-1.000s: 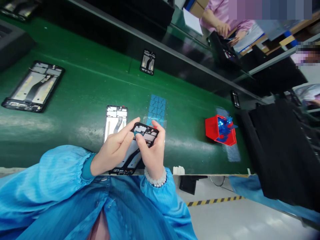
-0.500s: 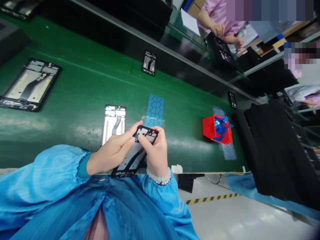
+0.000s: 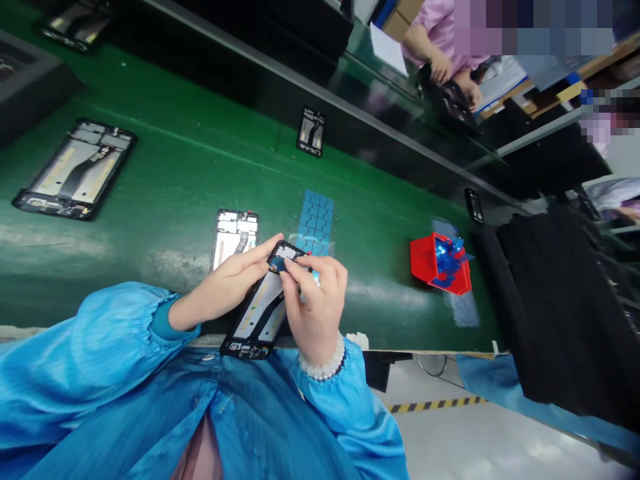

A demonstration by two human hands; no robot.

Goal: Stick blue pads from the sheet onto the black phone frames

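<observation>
My left hand [image 3: 227,283] grips an opened phone frame [image 3: 260,313] by its left edge, tilted over the table's front edge. Its back is off, so a silver plate and a black ribbon cable show. A dark blue patch [image 3: 278,263] lies near the frame's top end. Thumb and fingers of my right hand [image 3: 315,300] are pinched together at this patch. A shiny bit of blue film [image 3: 315,276] shows by those fingers, partly hidden. Just beyond the hands lies a sheet of blue stickers [image 3: 317,217]. Another phone frame [image 3: 233,233] lies behind my left hand, partly covered.
More phone frames lie at the left [image 3: 77,170] and back [image 3: 311,132] of the green table [image 3: 175,167]. A red bin [image 3: 423,260] with blue film scraps stands to the right, near black covered material [image 3: 550,300]. A co-worker's hands [image 3: 443,70] work across the table.
My right thumb has come off the held phone frame's top, and the right hand has shifted from gripping its edge to a pinch at the blue patch. The view has shifted slightly.
</observation>
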